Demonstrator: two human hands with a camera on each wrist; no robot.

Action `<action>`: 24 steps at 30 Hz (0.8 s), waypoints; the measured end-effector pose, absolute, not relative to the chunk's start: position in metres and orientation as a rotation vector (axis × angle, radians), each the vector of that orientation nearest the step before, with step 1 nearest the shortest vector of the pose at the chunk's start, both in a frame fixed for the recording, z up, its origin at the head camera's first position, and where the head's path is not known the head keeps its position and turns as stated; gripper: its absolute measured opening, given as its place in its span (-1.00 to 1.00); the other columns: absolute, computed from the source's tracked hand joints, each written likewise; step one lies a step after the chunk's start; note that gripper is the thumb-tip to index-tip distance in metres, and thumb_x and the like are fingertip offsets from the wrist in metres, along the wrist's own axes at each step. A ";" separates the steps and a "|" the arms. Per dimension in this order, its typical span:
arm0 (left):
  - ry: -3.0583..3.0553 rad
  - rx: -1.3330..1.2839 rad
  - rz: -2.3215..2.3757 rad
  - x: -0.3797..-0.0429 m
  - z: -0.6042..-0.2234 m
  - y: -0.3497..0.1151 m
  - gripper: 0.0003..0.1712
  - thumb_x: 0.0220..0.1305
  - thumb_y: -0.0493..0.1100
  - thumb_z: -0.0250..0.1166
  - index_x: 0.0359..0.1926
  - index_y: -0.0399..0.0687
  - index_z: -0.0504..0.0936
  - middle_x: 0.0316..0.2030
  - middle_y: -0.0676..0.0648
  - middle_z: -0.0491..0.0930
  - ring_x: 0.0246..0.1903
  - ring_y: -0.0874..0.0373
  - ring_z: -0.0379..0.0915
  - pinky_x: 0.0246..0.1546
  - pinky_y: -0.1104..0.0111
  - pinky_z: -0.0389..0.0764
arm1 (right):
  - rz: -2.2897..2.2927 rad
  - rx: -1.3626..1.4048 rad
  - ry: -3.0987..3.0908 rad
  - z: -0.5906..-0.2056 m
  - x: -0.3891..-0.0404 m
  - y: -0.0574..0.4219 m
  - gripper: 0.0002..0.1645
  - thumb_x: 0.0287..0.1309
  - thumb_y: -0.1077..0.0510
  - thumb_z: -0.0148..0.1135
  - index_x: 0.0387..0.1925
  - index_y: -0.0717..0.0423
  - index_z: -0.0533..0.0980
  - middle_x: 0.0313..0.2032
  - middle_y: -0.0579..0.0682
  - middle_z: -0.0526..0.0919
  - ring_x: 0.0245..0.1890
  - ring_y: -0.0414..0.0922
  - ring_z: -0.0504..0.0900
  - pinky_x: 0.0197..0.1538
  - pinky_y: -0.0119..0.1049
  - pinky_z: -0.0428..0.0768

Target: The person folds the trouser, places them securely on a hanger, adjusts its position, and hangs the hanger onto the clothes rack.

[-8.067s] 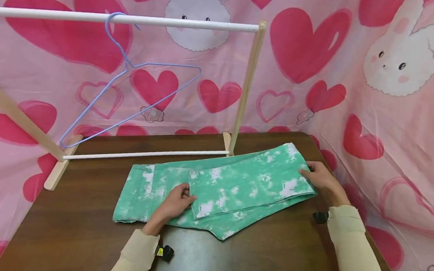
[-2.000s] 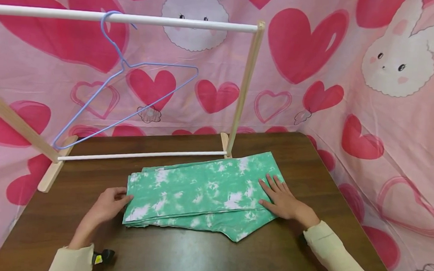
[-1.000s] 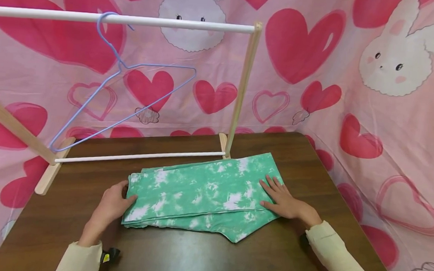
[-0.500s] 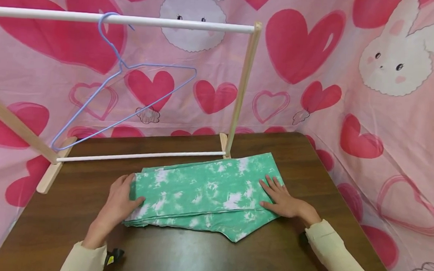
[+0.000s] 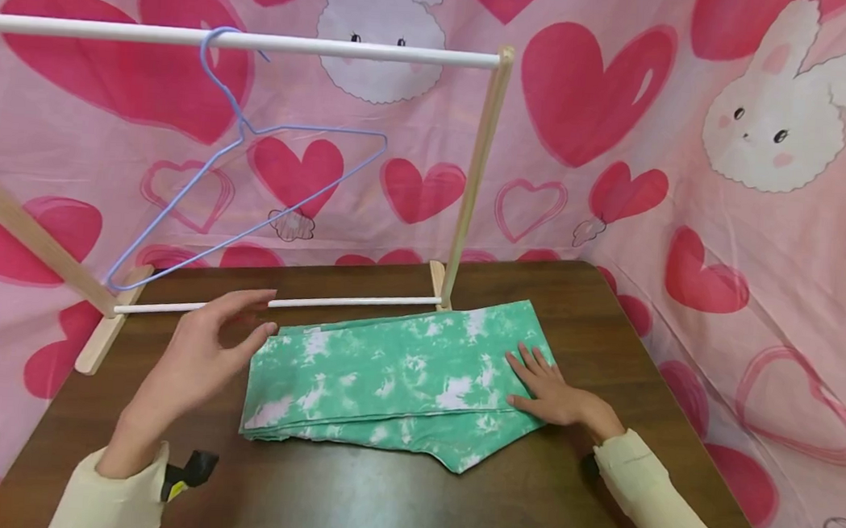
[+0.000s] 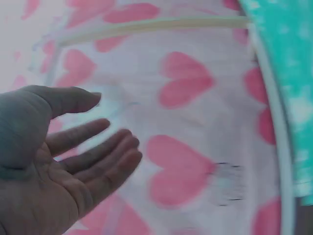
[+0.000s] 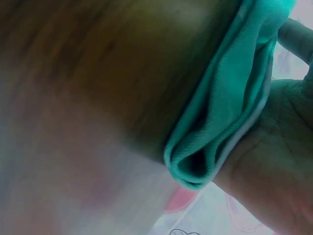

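Observation:
Green-and-white tie-dye trousers [image 5: 387, 367] lie folded in a long strip, with a pointed corner at the front edge. My right hand [image 5: 559, 393] rests flat on their right end, fingers spread. In the right wrist view, the layered edge of the trousers [image 7: 220, 107] shows beside the right palm [image 7: 274, 152]. Lifted off the cloth, my left hand [image 5: 195, 355] is above and beside the left end of the trousers. Its fingers are loosely bent and hold nothing, as the left hand [image 6: 73, 161] in the left wrist view also shows.
A light blue wire hanger [image 5: 242, 130] hangs from the white top rail [image 5: 378, 52] of a wooden-legged rack. The rack's low white bar [image 5: 348, 301] runs just behind the trousers. Heart-patterned pink cloth [image 5: 593, 97] surrounds the brown table [image 5: 379, 504] at the back and sides.
Earlier the upper layer was folded leftward over the trousers. Since half a second ago, my left hand has let go of the left end and risen. The right hand has stayed put.

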State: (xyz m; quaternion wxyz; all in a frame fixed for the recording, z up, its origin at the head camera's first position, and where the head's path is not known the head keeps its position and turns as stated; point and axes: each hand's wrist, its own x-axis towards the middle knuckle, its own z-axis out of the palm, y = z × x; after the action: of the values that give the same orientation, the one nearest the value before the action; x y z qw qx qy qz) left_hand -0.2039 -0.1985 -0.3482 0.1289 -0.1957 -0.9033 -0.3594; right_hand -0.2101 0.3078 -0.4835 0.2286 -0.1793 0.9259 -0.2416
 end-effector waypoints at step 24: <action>-2.592 -0.442 -0.914 -0.272 -0.228 -0.267 -0.47 0.39 -0.15 0.32 0.34 -0.15 0.54 -0.13 0.46 0.63 -0.31 0.80 0.38 -0.25 0.86 0.38 | -0.657 -0.482 2.552 -0.481 -0.209 0.307 0.00 0.49 -0.20 0.06 0.62 0.19 -0.14 0.58 0.35 -0.37 0.54 0.40 -0.47 0.38 0.54 -0.35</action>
State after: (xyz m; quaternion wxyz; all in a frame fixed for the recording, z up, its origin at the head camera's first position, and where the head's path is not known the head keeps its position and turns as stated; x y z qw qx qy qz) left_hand -0.2717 -0.2671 -0.2275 0.1779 -0.1561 -0.9163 -0.3231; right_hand -0.2095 0.3072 -0.4813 0.2292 -0.1753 0.9273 -0.2385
